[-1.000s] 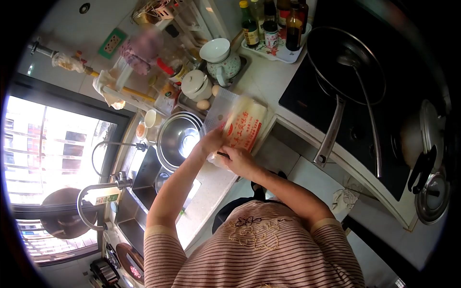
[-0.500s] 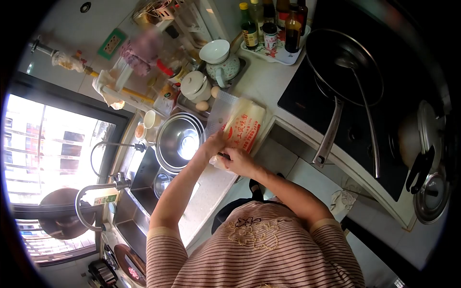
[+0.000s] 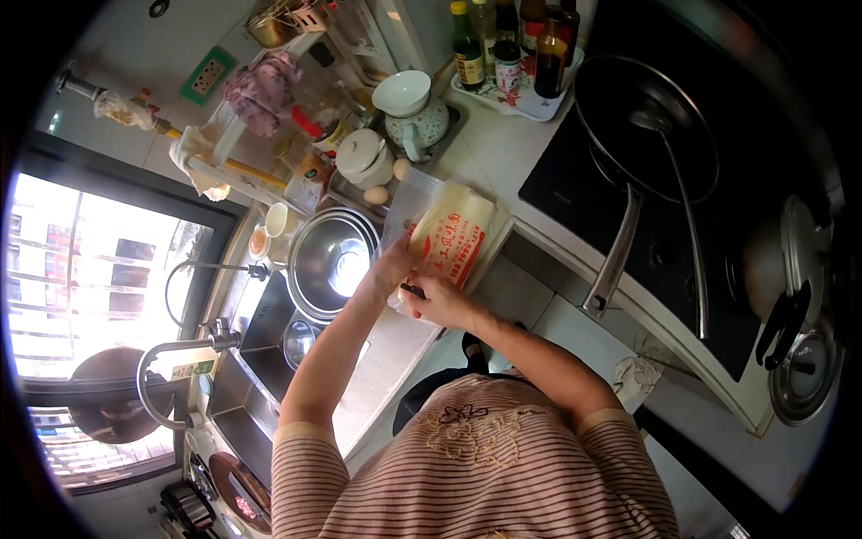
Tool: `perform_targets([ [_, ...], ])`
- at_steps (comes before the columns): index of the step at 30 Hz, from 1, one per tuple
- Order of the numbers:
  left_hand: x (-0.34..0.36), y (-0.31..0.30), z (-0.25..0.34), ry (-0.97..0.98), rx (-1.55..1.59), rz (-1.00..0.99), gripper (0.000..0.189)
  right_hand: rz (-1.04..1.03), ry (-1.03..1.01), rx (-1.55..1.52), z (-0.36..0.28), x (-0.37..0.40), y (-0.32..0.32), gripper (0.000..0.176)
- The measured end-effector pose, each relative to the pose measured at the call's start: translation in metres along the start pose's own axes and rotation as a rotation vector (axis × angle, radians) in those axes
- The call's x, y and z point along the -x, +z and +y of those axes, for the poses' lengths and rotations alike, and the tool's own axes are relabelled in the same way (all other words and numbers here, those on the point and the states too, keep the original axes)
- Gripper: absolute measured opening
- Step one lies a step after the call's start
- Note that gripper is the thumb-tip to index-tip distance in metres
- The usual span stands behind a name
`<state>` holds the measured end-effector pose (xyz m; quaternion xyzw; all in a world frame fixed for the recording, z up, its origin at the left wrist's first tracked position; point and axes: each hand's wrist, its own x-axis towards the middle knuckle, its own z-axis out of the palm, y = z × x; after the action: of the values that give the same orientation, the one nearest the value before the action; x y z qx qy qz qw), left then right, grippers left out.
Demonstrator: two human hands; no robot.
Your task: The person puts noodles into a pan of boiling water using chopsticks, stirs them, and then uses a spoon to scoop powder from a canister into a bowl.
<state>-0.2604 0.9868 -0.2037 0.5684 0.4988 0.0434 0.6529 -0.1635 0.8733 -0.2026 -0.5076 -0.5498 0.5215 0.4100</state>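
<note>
A clear plastic package of pale noodles [image 3: 460, 230] with red printing lies at the counter's edge, in the middle of the view. My left hand [image 3: 397, 268] is closed on the near left side of the package. Just beside it, my right hand [image 3: 440, 301] is closed round a small black object [image 3: 414, 290], which looks like a handle; the rest of it is hidden. The two hands touch or nearly touch at the package's near end.
Nested steel bowls [image 3: 334, 265] stand left of my hands, by the sink [image 3: 241, 404]. Behind are eggs [image 3: 376, 195], a white lidded pot [image 3: 363, 158] and a tray [image 3: 539, 107] of bottles. A pan [image 3: 614, 256] with a ladle rests on the black stove [image 3: 557, 193].
The view has shifted very slightly. My hands stay at the package's near end, and a little more of the black object shows at my right hand.
</note>
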Motion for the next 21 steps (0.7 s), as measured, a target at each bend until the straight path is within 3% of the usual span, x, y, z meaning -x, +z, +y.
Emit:
perform_targets([
  [2, 0.009, 0.003, 0.008, 0.037, -0.006, 0.032, 0.036, -0.029, 0.07, 0.014, -0.011, 0.001, -0.002, 0.019],
  [6, -0.02, -0.013, -0.021, 0.147, -0.231, 0.062, 0.033, 0.065, -0.059, 0.176, 0.001, 0.002, 0.008, 0.02],
  [9, 0.002, -0.012, 0.021, -0.104, -0.436, 0.092, 0.03, 0.08, -0.095, 0.237, 0.001, 0.003, 0.011, 0.023],
  [12, 0.001, -0.018, 0.019, -0.151, -0.341, 0.086, 0.028, 0.083, -0.09, 0.283, 0.001, 0.0, 0.012, 0.023],
  [14, 0.001, -0.018, 0.01, 0.049, -0.638, 0.105, 0.028, 0.126, -0.128, 0.299, 0.003, 0.001, 0.014, 0.022],
  [18, -0.01, -0.016, 0.0, 0.141, -0.662, 0.166, 0.029, 0.146, -0.205, 0.278, -0.003, 0.006, 0.011, 0.024],
  [21, 0.0, -0.015, 0.02, -0.081, -0.552, 0.127, 0.033, 0.16, -0.207, 0.303, -0.002, 0.013, 0.01, 0.028],
])
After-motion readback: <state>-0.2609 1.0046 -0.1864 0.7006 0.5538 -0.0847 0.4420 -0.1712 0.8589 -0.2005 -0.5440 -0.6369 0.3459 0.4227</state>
